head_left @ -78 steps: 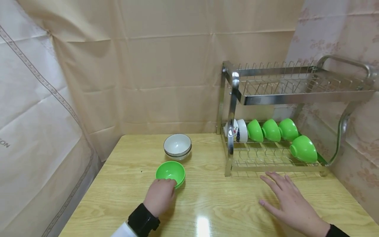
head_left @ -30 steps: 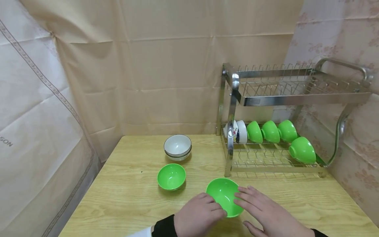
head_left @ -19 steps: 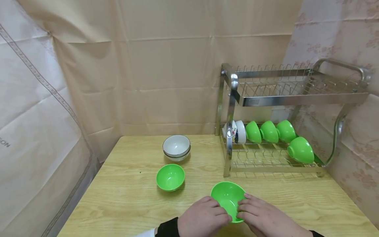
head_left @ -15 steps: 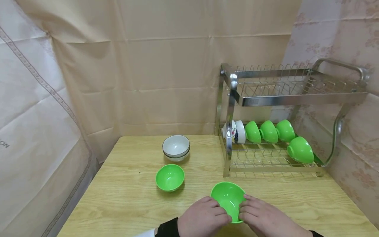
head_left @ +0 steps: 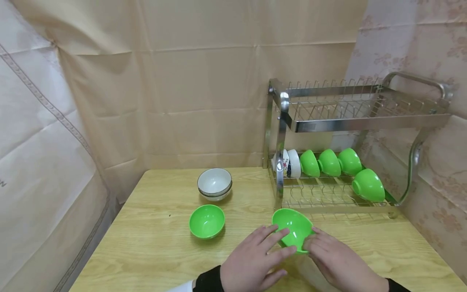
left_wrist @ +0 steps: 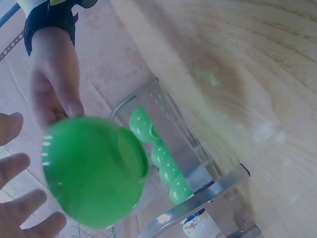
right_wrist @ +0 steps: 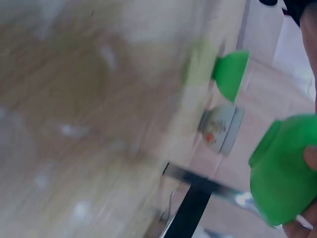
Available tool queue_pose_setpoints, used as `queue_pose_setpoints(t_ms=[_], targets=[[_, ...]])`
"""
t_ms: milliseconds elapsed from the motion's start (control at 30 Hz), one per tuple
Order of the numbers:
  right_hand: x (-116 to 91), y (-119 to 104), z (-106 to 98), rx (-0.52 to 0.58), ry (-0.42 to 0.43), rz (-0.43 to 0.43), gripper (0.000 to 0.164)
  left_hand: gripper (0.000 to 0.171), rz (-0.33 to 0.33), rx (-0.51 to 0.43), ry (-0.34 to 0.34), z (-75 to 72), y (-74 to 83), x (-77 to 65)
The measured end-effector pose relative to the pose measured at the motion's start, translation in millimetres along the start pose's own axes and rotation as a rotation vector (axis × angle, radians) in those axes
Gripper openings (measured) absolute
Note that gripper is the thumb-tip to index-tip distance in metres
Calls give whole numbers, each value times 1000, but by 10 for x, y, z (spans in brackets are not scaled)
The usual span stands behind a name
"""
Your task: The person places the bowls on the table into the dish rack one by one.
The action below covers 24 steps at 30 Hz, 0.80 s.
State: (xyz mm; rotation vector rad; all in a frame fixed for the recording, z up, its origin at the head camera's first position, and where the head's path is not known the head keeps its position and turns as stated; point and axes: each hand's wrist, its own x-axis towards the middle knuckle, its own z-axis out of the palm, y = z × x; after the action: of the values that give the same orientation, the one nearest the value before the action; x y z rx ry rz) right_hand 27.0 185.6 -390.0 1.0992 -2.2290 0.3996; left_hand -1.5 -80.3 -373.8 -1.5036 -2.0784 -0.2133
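green bowl pinched at rim by right fingers, left fingers beside

In the head view, the held bowl right of bottom centre is plain bright green, like the second bowl left of it. The stacked bowls above that are white inside and dark-rimmed. At right, the silver rack bears green bowls and white ones, one red-flowered. The tabletop is yellowish wood-grain, the back cloth beige, the right-hand cloth pale with dusky-pink flowers.
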Motion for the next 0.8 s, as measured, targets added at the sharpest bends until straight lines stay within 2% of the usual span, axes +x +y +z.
queue_pose_setpoints(t_ms=[67,167,267,333,367,467,533,667,800], targets=[[-43,66,-57,-10,1,139,35,57,-14,10,-3,30,11,4],[-99,192,-152,-1,-5,395,17,65,-21,45,-34,95,34,28],[-155,385,-259,90,-37,698,27,68,-29,62,-93,186,63,72],[-195,571,-320,184,-27,846,34,69,-48,45,-143,246,84,112],[-221,675,-345,221,-15,891,39,69,-54,40,-163,277,92,135],[-292,980,-386,287,41,943,45,70,-73,22,-214,355,116,207],[-328,1145,-399,314,50,957,47,71,-74,19,-231,394,133,248],[-406,1368,-385,381,-13,1006,53,70,-55,31,-235,444,168,290],[-483,1491,-369,422,-78,1031,56,69,-39,38,-234,489,191,307]])
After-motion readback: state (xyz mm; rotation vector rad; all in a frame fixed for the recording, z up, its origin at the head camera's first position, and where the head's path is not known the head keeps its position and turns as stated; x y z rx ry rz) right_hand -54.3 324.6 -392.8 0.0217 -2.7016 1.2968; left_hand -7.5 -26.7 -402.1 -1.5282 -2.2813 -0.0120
